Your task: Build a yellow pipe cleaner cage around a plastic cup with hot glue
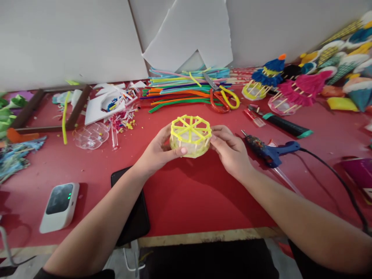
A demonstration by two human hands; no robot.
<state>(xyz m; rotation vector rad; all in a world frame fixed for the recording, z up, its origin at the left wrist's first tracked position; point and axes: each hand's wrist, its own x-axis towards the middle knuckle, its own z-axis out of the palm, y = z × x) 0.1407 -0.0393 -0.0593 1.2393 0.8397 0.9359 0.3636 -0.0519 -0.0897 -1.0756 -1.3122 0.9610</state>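
Observation:
Between my two hands is a small round craft frame (pixel 191 135), with a yellow spoked top like a wheel, short pale sticks around its side and a clear, yellow-edged base. My left hand (pixel 162 149) grips its left side, thumb across the front. On the opposite side my right hand (pixel 229 149) holds the rim between thumb and fingers; some fingertips are hidden behind it. The frame is held above the red table, top tilted towards me.
Behind lie pipe cleaners (pixel 180 87) and scissors (pixel 221 91). To the right are a blue glue gun (pixel 267 149), a black-and-green cutter (pixel 287 124) and a pink-topped craft carousel (pixel 299 91). A phone (pixel 136 217) and a white device (pixel 59 207) lie front left.

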